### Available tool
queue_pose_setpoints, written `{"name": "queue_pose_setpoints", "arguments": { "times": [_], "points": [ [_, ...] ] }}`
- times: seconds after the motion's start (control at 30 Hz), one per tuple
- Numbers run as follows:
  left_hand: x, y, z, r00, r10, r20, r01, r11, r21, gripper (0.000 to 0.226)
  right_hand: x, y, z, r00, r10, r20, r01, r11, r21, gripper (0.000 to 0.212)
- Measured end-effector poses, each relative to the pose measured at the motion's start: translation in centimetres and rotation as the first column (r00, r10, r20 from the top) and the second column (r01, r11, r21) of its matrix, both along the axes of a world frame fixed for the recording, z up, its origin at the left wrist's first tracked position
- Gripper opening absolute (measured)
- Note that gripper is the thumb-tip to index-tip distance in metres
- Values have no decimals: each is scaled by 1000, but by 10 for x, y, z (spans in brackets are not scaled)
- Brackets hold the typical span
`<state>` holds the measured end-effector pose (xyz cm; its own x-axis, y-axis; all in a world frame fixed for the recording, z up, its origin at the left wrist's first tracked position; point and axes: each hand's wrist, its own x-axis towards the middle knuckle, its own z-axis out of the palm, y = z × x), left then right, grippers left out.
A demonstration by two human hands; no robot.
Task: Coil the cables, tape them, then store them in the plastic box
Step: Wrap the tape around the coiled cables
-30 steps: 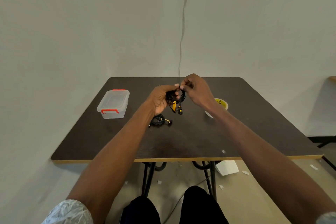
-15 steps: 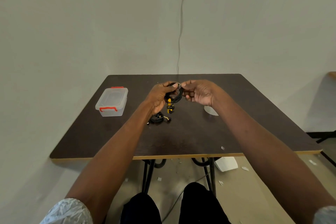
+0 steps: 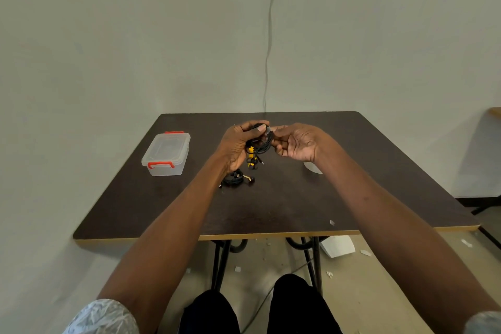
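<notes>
My left hand (image 3: 235, 144) grips a black coiled cable (image 3: 264, 144) above the middle of the dark table (image 3: 284, 206). Yellow and black plugs (image 3: 251, 158) hang below the coil. My right hand (image 3: 296, 144) pinches the coil's top right side, where a small pale strip of tape (image 3: 269, 129) shows between the fingertips. A second coiled black cable (image 3: 235, 178) lies on the table just below my left hand. The clear plastic box (image 3: 166, 154) with red clips stands shut at the left. The tape roll (image 3: 313, 167) is mostly hidden behind my right wrist.
The wall runs close behind the table, with a thin wire hanging down it. My legs are under the front edge (image 3: 271, 234). White scraps and a white object (image 3: 337, 245) lie on the floor beneath the table.
My right hand has turned from palm-down over the coil to palm-up at its right side. The coil and both hands sit slightly higher in view; the tape roll went behind my wrist.
</notes>
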<state>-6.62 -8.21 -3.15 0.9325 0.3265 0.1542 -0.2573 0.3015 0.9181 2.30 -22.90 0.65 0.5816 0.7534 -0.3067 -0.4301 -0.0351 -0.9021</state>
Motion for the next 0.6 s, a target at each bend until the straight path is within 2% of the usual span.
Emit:
{"name": "queue_pose_setpoints", "arguments": {
  "times": [0.2,0.3,0.4,0.53,0.6],
  "points": [
    [1,-1,-7,999,35,11,-34,998,-45,11,-2,7,-5,961,-170,216,194,977,-91,13],
    [2,-2,-7,998,58,-1,-58,995,-81,9,-1,10,-8,921,-288,264,311,949,-50,17],
    [3,-1,-5,996,92,-13,-93,990,-110,8,4,10,-7,823,-405,398,433,901,22,20],
    [5,1,-3,992,116,-48,-120,987,-109,5,-2,8,-2,794,-293,533,329,944,30,4],
    [5,0,-2,990,126,-56,-131,987,-96,5,-5,7,1,772,-210,599,270,963,-10,9]
  ]
}}
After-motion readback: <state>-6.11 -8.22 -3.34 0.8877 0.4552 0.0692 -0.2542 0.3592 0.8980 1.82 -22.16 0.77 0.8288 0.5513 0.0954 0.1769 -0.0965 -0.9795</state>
